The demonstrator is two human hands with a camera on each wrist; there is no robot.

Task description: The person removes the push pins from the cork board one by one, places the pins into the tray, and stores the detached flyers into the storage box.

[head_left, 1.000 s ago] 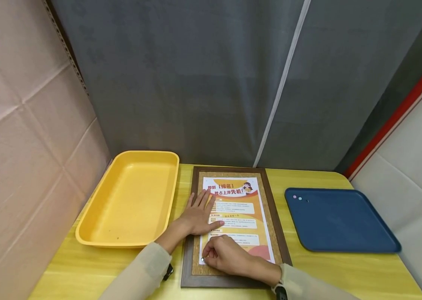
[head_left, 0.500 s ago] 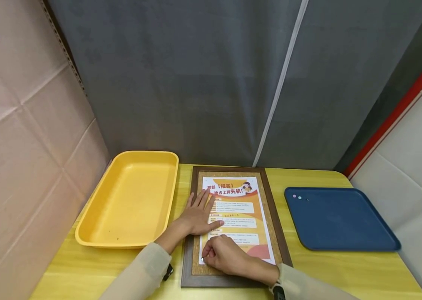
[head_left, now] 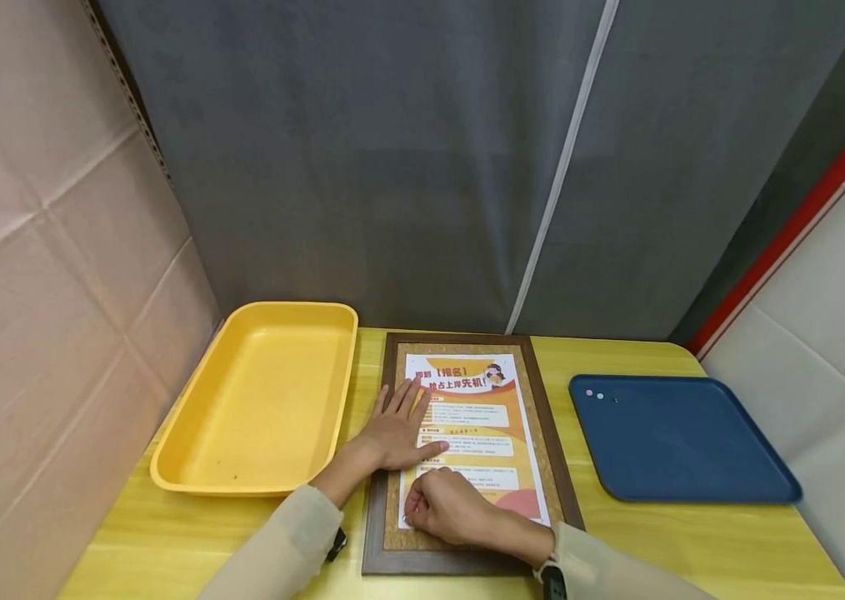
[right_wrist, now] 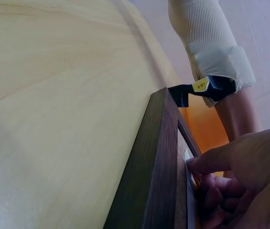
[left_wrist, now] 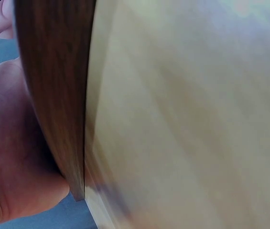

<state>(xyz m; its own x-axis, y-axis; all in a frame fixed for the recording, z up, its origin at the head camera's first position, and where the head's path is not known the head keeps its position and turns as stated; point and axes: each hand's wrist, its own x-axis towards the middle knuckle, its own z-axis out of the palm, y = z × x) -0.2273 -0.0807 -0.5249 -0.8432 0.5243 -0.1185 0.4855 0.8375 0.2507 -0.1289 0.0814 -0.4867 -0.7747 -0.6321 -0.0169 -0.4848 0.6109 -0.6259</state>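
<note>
A printed poster (head_left: 478, 446) lies on a corkboard (head_left: 550, 467) with a brown wooden frame. Spread flat, my left hand (head_left: 396, 435) rests on the poster's left side, its wrist across the frame. My right hand (head_left: 452, 506) is at the poster's near left corner with fingers curled. Its thumb and fingertip press on a small white thumbtack there, now mostly covered by them. In the right wrist view the thumb (right_wrist: 206, 162) is right down at the paper's edge, beside the wooden frame (right_wrist: 154, 162).
Left of the board stands a yellow tray (head_left: 351, 375). A dark blue tray (head_left: 692, 442) to the right holds a pink thumbtack (head_left: 590, 392), a pale one (head_left: 600, 396) and a tiny dark piece (head_left: 615, 402). A grey partition (head_left: 362, 208) rises behind the yellow table (head_left: 167, 550).
At the poster's near left corner, the white thumbtack shows less beneath my right fingertips, and the right wrist has shifted very slightly left. My left hand has stayed in place.
</note>
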